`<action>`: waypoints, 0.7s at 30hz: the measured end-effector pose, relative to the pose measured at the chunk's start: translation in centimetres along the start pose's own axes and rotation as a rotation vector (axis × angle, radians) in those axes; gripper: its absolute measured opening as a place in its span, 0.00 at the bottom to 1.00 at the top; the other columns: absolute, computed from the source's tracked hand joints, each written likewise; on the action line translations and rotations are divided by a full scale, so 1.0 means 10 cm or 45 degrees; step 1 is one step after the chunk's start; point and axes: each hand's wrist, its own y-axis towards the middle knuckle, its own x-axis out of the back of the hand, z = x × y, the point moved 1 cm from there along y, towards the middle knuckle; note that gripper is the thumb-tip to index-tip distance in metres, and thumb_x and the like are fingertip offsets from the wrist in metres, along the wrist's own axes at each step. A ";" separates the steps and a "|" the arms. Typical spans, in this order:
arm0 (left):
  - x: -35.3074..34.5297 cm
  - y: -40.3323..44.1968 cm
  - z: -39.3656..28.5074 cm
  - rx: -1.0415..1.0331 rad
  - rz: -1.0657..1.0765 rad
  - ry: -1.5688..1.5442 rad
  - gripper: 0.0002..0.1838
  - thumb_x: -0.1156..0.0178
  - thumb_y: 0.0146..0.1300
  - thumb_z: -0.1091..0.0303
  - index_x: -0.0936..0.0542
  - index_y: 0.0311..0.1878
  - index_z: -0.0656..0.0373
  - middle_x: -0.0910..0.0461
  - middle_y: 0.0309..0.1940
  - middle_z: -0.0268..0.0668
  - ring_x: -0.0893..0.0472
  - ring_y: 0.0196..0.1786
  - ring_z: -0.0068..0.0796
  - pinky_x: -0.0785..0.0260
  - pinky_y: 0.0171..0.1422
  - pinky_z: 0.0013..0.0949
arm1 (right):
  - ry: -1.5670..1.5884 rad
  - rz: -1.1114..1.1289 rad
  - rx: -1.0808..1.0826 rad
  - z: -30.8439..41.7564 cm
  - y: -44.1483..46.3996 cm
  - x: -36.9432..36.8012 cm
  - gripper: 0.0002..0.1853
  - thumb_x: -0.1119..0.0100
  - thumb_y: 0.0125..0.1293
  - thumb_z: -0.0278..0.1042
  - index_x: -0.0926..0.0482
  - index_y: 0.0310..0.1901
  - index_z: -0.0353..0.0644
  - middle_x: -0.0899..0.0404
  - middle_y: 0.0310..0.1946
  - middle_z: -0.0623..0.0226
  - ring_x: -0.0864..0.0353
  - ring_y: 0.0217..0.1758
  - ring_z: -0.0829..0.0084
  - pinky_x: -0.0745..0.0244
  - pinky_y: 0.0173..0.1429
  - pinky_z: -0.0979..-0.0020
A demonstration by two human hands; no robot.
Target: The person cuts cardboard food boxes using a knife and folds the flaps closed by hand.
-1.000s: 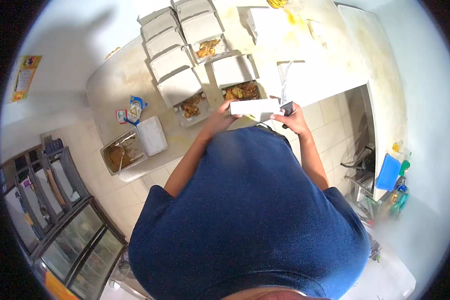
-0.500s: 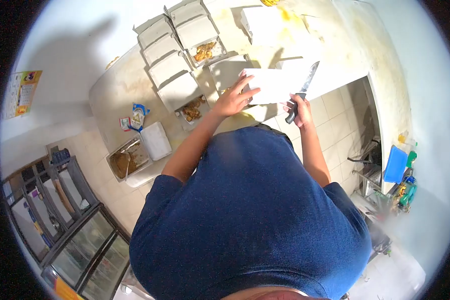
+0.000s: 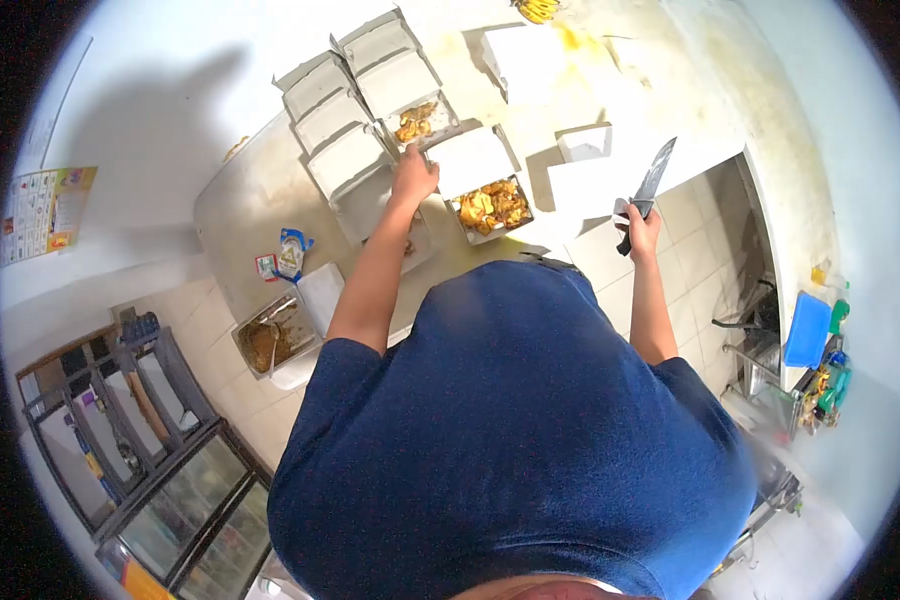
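Clasping a black-handled metal knife [image 3: 654, 178] is the right hand [image 3: 644, 234]. Left hand [image 3: 413, 180], near white cardboard boxes [image 3: 467, 162]: grip unclear. Blue-white packet [image 3: 291, 255]: lettering illegible.

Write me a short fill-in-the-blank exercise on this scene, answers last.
1. The right hand grips a ____.
2. The white box just right of the left hand has its lid ____.
3. The person's shirt is dark ____.
4. The bananas at the top of the view are ____.

Missing words: knife; open; blue; yellow.
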 end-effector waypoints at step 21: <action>0.09 -0.53 0.06 -0.480 -0.196 -0.305 0.26 0.47 0.54 0.81 0.26 0.58 0.56 0.26 0.54 0.51 0.27 0.59 0.56 0.31 0.62 0.50 | -0.143 0.289 -0.074 -0.30 0.38 -0.37 0.13 0.38 0.64 0.34 0.20 0.42 0.31 0.18 0.34 0.62 0.17 0.36 0.70 0.20 0.36 0.69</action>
